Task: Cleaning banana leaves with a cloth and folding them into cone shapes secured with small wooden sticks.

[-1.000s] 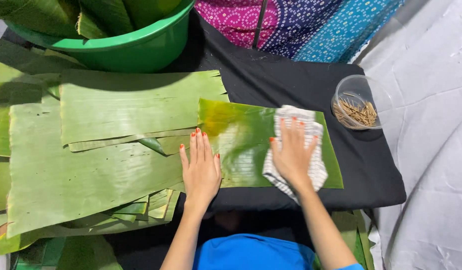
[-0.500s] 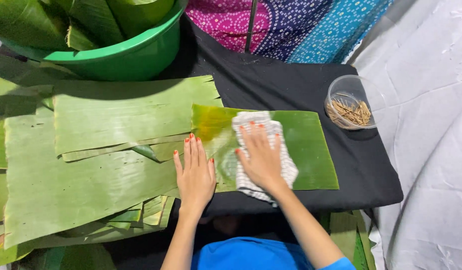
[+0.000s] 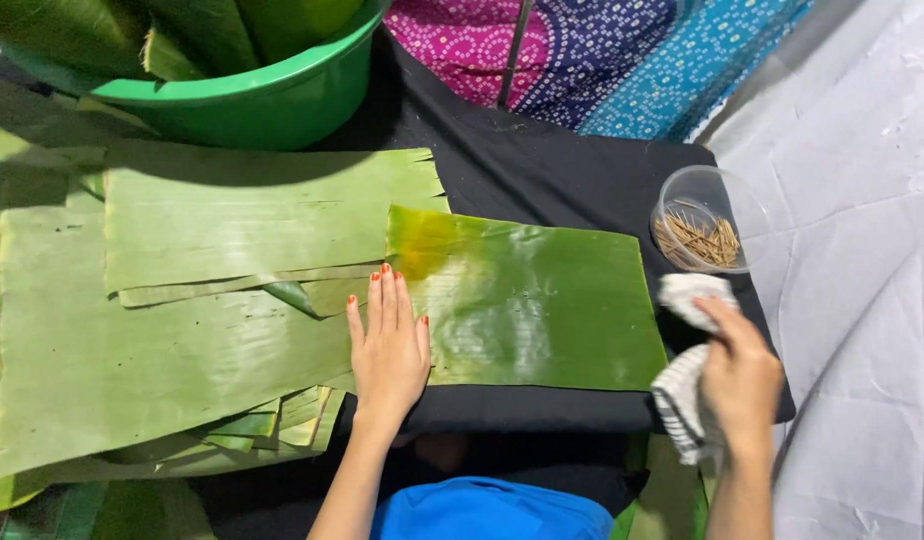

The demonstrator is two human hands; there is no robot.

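My left hand (image 3: 390,350) lies flat, fingers (image 3: 387,300) straight and close together, pressing down on the left edge of the shiny leaf (image 3: 542,300). It holds nothing; it just keeps the leaf from sliding. My right hand (image 3: 742,375) is off the right end of the leaf, and its fingers are curled around a white striped cloth (image 3: 682,390), which hangs down past the counter's (image 3: 542,170) edge. The shiny leaf lies flat on the black counter, right in front of me, with its left end resting over a pile of duller leaves (image 3: 182,330). Just past my right hand sits a clear bowl (image 3: 704,220) full of little sticks (image 3: 697,240), close to the leaf's far corner. Behind the pile is a big green tub (image 3: 252,95) with more leaves standing in it. I think a few things could go wrong. The bowl is very near my right hand, so a quick swing with the cloth could knock it and spill the sticks. If I press too hard or drag with my left hand, the leaf could rip along its lines. If I lift that hand, the leaf could slip toward the counter's near edge.
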